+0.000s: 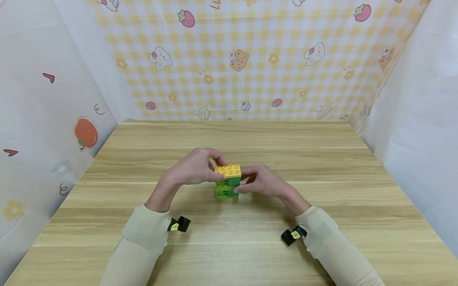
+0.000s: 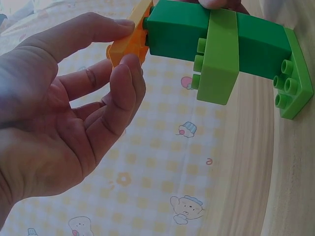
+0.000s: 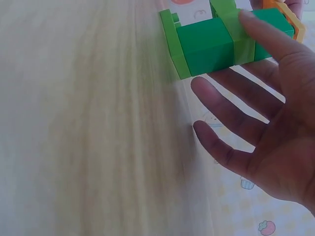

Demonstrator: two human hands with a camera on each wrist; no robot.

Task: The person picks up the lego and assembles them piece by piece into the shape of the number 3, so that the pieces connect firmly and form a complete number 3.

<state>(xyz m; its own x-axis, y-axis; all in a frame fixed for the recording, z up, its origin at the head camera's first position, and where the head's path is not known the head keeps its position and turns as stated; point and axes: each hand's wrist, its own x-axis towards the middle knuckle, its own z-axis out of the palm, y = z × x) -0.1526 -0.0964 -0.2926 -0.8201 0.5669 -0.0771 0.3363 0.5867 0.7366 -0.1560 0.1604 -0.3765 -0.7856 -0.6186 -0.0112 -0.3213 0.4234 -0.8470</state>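
A small stack of toy building bricks stands upright on the table. A flat lime-green brick (image 2: 298,81) forms its base, with a dark green block (image 2: 263,46), a lime-green brick (image 2: 219,69) and another dark green block (image 2: 179,32) above. My left hand (image 1: 193,169) pinches a yellow-orange brick (image 1: 230,171) at the top between thumb and fingers. In the left wrist view this brick sits slightly tilted, and studs show between it and the block below. My right hand (image 1: 264,180) holds the stack from the right, thumb against the middle lime-green brick; its lower fingers spread free.
The wooden table (image 1: 229,246) spreads around the stack. A checked, patterned cloth (image 1: 222,59) hangs behind it, and pale sheets (image 1: 422,119) close off both sides. A black wrist camera (image 1: 184,223) sits at each cuff.
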